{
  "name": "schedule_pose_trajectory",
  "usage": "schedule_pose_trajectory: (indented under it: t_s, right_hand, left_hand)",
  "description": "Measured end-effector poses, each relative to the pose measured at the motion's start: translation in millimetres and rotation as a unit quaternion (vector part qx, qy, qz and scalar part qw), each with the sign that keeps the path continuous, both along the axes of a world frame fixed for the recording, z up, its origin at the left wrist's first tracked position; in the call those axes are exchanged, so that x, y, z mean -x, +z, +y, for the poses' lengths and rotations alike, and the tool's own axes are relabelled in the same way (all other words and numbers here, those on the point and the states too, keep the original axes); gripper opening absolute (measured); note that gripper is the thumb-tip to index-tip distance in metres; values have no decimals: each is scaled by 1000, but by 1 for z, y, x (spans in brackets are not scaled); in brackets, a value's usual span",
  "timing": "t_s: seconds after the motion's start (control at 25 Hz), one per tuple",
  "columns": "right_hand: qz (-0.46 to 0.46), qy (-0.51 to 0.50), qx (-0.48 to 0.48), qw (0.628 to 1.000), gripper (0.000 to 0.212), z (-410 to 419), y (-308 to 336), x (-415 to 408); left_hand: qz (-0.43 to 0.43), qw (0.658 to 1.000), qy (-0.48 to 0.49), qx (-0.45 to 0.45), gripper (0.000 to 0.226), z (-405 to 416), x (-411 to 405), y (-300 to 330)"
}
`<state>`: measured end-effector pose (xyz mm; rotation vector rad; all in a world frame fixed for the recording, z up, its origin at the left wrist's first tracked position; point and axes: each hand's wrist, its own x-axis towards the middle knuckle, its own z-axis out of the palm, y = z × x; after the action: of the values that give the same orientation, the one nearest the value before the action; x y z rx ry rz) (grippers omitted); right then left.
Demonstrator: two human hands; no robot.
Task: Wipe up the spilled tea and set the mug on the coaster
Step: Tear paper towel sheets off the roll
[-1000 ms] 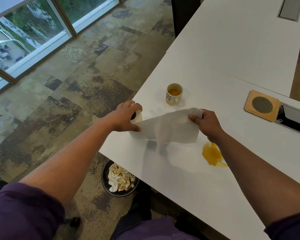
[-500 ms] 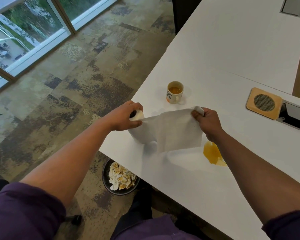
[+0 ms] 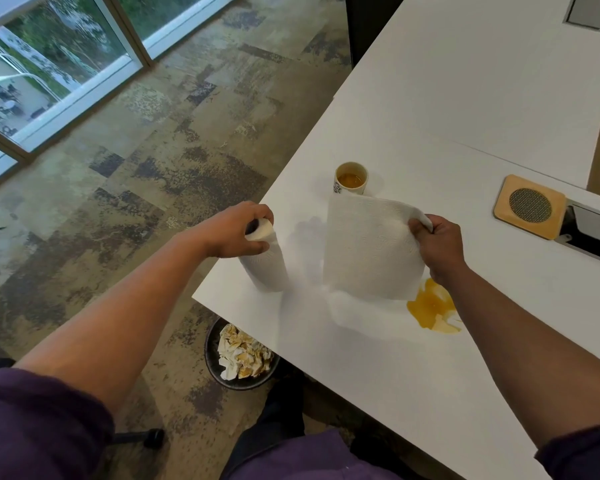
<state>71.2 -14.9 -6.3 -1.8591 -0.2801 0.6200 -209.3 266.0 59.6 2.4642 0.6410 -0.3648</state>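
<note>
The amber puddle of spilled tea [image 3: 432,306] is lying just below the right hand [image 3: 437,245], whose grip is pinching a loose white paper towel sheet [image 3: 368,251] for wiping; the left hand [image 3: 238,230] is clasping the white paper towel roll [image 3: 265,268] upright, steadying it.

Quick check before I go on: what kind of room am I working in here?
Most likely an office or meeting room: long white desks with cable hatches set in the top, patterned carpet tiles, floor-to-ceiling windows, and a wastebasket beside the desk.
</note>
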Motion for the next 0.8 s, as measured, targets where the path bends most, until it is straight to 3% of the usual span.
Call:
schedule_pose_trajectory:
  t_s: [0.24, 0.56, 0.8]
  right_hand:
    - [9, 10, -23, 1000, 16, -2, 10, 2]
    - [29, 62, -45, 997, 9, -10, 32, 8]
    - [26, 100, -32, 994, 12, -29, 47, 10]
  left_hand:
    - [-5, 1000, 9, -28, 43, -15, 4, -6]
    - [48, 995, 29, -87, 58, -30, 7, -5]
    - [105, 982, 11, -156, 112, -32, -2, 3]
